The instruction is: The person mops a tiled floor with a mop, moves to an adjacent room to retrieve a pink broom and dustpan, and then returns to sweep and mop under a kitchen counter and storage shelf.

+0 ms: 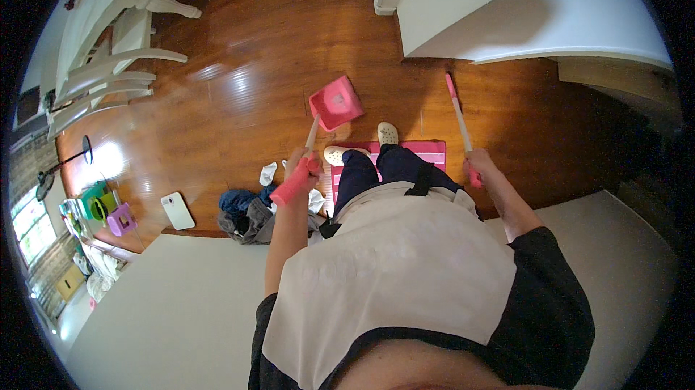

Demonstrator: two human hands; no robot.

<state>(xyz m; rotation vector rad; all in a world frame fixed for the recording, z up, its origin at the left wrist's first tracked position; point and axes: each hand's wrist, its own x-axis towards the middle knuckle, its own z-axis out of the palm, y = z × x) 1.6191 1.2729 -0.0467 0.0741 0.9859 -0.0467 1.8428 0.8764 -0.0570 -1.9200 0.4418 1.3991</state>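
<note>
My left hand [296, 166] is closed around the pale handle of a pink long-handled dustpan [336, 103], just below its pink grip [291, 186]. The pan is at or just above the wooden floor [260, 26], ahead of my feet; I cannot tell if it touches. In my right hand [479, 161] is the pale stick of a broom [460, 118], with a pink grip showing under the hand. The broom's narrow pink head [450, 86] points away from me, off to the right. Bristles are hard to make out against the dark floor.
A pink striped mat [429, 154] lies beneath my legs, near my cream clogs [387, 133]. Dark clothes [247, 213] are heaped at my left by a wall, with white cloths [267, 174] alongside. White chairs [125, 64] stand far left. A white wall corner [402, 34] juts in ahead.
</note>
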